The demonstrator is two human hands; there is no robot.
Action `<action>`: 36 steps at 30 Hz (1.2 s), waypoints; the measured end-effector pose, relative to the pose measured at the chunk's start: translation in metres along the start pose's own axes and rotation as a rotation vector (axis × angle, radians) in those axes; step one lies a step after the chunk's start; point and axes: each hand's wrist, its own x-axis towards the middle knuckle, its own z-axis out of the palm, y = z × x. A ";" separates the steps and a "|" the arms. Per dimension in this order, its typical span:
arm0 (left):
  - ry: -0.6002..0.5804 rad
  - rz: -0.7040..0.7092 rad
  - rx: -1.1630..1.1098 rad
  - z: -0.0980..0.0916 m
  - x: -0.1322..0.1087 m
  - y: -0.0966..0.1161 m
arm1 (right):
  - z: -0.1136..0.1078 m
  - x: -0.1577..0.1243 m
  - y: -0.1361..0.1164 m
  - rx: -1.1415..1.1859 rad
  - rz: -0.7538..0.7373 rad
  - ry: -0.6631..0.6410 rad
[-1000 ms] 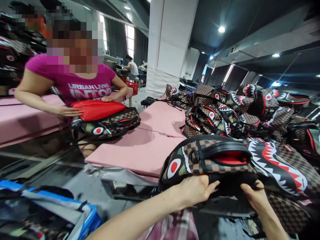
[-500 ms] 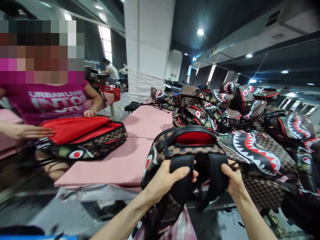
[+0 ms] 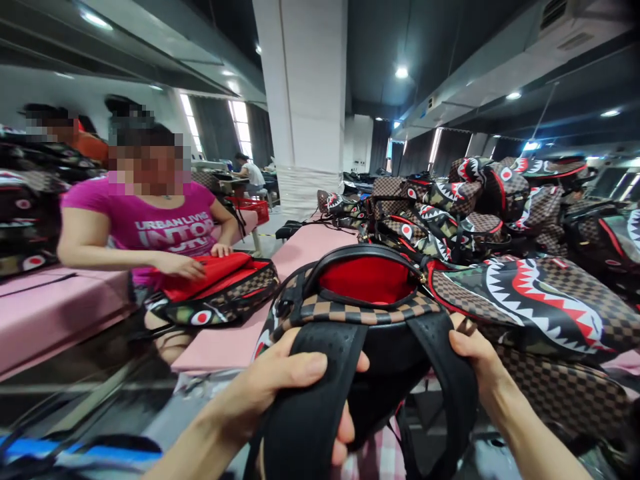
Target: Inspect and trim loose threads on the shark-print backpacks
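I hold a checkered brown backpack (image 3: pixel 360 303) with a shark-mouth print and a red lining, its top open toward me. My left hand (image 3: pixel 280 383) is closed round its left black shoulder strap (image 3: pixel 313 400). My right hand (image 3: pixel 477 360) grips the backpack by the right strap (image 3: pixel 447 393), fingers tucked behind it. The bag is lifted over the near edge of the pink table (image 3: pixel 310 243).
A heap of the same shark-print backpacks (image 3: pixel 480 207) covers the table's right side. Across on the left, a person in a magenta shirt (image 3: pixel 150 223) handles another open backpack (image 3: pixel 215 293). A white pillar (image 3: pixel 305 100) stands behind. More bags are stacked at far left.
I have pulled the backpack up and toward me, and its straps now fill the lower view. My head has turned slightly left, bringing the person opposite further into view.
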 end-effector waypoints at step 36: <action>0.517 -0.115 -0.361 -0.225 0.142 -0.177 | -0.104 0.104 0.249 -0.228 0.481 0.454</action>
